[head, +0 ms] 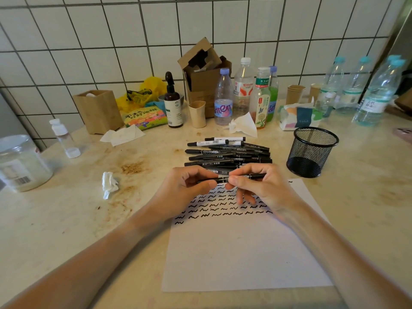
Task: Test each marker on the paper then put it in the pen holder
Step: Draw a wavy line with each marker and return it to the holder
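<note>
Slim black marker point(231, 178) sits crosswise over our scribbled white paper point(245, 253); left hand point(185, 186) and right hand point(256, 186) pinch opposite ends, likely uncapping. Black mesh pen holder point(312, 152) waits nearby, right.

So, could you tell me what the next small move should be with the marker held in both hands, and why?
Probably pull the cap off. Both the left hand and right hand grip one black marker horizontally above the paper, no tip shows, and the mesh pen holder looks empty, so this one likely needs uncapping before its test squiggle.
</note>
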